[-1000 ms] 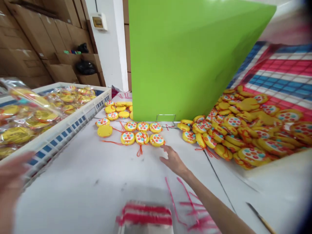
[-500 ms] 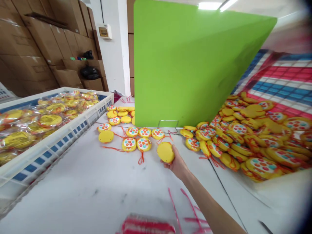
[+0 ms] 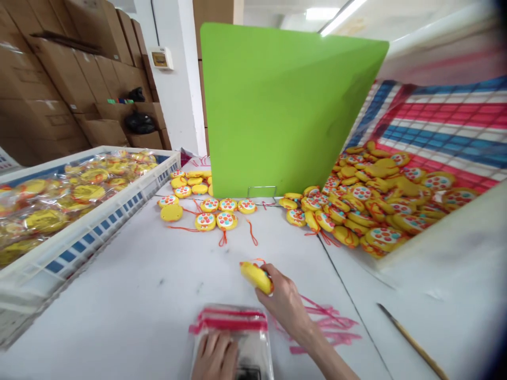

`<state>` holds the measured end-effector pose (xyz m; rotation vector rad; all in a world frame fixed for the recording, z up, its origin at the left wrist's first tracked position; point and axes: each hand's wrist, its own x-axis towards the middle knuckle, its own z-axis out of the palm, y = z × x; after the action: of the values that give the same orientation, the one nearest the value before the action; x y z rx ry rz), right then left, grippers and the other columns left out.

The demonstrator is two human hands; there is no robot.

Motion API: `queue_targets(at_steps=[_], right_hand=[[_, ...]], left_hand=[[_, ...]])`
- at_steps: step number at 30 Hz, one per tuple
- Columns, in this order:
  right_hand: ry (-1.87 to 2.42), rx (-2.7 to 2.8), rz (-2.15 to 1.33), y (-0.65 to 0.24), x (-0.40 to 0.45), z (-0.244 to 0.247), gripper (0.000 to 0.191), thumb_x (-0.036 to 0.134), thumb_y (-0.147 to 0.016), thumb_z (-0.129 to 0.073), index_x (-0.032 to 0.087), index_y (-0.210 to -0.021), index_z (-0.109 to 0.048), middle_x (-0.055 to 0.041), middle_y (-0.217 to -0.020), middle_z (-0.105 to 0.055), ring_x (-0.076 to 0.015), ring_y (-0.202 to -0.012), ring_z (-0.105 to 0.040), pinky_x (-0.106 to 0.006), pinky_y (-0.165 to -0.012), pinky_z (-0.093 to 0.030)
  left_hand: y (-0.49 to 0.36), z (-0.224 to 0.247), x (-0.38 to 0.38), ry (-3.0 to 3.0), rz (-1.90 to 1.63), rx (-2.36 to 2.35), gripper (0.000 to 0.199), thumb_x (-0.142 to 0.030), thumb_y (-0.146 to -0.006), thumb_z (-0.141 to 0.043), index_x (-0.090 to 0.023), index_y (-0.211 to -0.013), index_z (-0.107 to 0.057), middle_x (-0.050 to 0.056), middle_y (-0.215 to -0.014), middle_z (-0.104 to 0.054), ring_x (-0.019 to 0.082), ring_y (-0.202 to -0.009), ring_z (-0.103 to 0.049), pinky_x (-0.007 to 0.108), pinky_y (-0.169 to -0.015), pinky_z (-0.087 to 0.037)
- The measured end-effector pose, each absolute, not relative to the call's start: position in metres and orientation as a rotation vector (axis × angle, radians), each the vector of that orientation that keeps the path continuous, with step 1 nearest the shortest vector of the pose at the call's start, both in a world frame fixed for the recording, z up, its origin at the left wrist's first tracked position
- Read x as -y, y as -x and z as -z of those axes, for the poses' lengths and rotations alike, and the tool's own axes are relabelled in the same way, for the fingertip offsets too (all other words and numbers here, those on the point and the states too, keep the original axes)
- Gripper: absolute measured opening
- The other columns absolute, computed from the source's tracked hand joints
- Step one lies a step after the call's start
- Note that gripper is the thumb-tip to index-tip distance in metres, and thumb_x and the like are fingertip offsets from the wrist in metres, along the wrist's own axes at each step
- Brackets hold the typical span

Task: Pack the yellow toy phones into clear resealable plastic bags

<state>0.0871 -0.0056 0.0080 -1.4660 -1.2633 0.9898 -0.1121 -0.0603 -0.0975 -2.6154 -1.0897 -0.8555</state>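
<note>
My right hand (image 3: pixel 285 301) grips a yellow toy (image 3: pixel 255 277) by its edge, above the white table. The toy is tilted, mostly its plain yellow back showing, with a bit of orange cord at its top. My left hand (image 3: pixel 216 356) lies with its fingers on a stack of clear plastic bags (image 3: pixel 253 343) with red strips along their top, at the bottom of the view. Farther back lie several like toys (image 3: pixel 226 220), most with their white faces of coloured dots up. One toy (image 3: pixel 171 212) shows its yellow back.
A green board (image 3: pixel 281 111) stands behind the toys on a wire stand (image 3: pixel 262 194). At right is a heap of toys (image 3: pixel 356 206); at left a white crate (image 3: pixel 79 232) holds bagged toys. Pink strips (image 3: pixel 332 322) and a thin brown stick (image 3: pixel 412 340) lie on the table.
My right hand has brought the toy down and nearer, turning it from flat to tilted. My left hand has come into view on the bags. The camera view has shifted.
</note>
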Motion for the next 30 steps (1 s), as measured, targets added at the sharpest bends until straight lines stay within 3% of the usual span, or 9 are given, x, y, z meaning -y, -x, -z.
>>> queue_targets(at_steps=[4,8,13,20,22,26,30], right_hand=[[1.502,1.562,-0.677,-0.078,0.028,-0.011,0.029,0.011,-0.063,-0.062,0.023,-0.089,-0.064,-0.0050,-0.093,-0.060,-0.0246,-0.088,-0.055,-0.036,-0.082,-0.042],[1.453,1.798,-0.486,-0.073,0.057,0.003,0.029,0.017,-0.079,-0.056,0.022,-0.107,-0.053,-0.0091,-0.109,-0.057,-0.0237,-0.097,-0.056,-0.035,-0.082,-0.046],[1.391,1.806,-0.477,-0.071,0.088,0.020,0.035,0.013,-0.082,-0.053,0.026,-0.113,-0.045,-0.0046,-0.105,-0.060,-0.0196,-0.095,-0.059,-0.029,-0.080,-0.049],[1.464,1.709,-0.363,-0.073,0.108,0.036,0.032,0.021,-0.079,-0.061,0.025,-0.108,-0.047,-0.0039,-0.094,-0.063,-0.0199,-0.083,-0.063,-0.029,-0.072,-0.052],[1.476,1.703,-0.367,-0.074,0.112,0.038,0.031,0.022,-0.079,-0.062,0.024,-0.106,-0.048,-0.0039,-0.092,-0.063,-0.0202,-0.082,-0.063,-0.030,-0.072,-0.052],[1.459,1.721,-0.409,-0.075,0.116,0.038,0.028,0.021,-0.081,-0.058,0.025,-0.107,-0.049,-0.0063,-0.098,-0.063,-0.0215,-0.088,-0.062,-0.031,-0.075,-0.052],[1.357,1.793,-0.390,-0.075,0.121,0.037,0.033,0.018,-0.085,-0.050,0.025,-0.118,-0.047,-0.0086,-0.111,-0.060,-0.0227,-0.103,-0.057,-0.035,-0.086,-0.050]], left_hand=[[0.106,0.085,0.063,2.635,0.820,1.170,0.019,-0.008,-0.078,-0.041,-0.018,-0.080,-0.057,0.007,-0.085,-0.062,0.025,-0.082,-0.057,0.045,-0.084,-0.042],[0.100,0.071,0.066,2.693,0.787,1.371,0.021,-0.009,-0.074,-0.044,-0.019,-0.089,-0.056,0.007,-0.087,-0.060,0.024,-0.080,-0.054,0.042,-0.078,-0.043],[0.096,0.052,0.064,2.813,0.758,1.639,0.039,-0.008,-0.068,-0.050,-0.020,-0.106,-0.054,0.006,-0.099,-0.059,0.026,-0.093,-0.052,0.041,-0.082,-0.041],[0.094,0.047,0.067,2.828,0.810,1.659,0.022,-0.004,-0.072,-0.048,-0.019,-0.083,-0.059,0.004,-0.084,-0.060,0.025,-0.083,-0.052,0.040,-0.077,-0.042],[0.095,0.049,0.069,2.810,0.857,1.706,0.023,-0.004,-0.072,-0.048,-0.018,-0.088,-0.057,0.005,-0.084,-0.061,0.024,-0.083,-0.053,0.039,-0.075,-0.044],[0.100,0.058,0.070,2.808,0.972,1.734,0.041,-0.008,-0.078,-0.048,-0.017,-0.118,-0.047,0.007,-0.096,-0.062,0.022,-0.088,-0.055,0.039,-0.078,-0.047],[0.103,0.065,0.067,2.860,1.018,1.677,0.037,-0.011,-0.081,-0.047,-0.019,-0.116,-0.051,0.007,-0.102,-0.063,0.023,-0.094,-0.055,0.042,-0.086,-0.045]])
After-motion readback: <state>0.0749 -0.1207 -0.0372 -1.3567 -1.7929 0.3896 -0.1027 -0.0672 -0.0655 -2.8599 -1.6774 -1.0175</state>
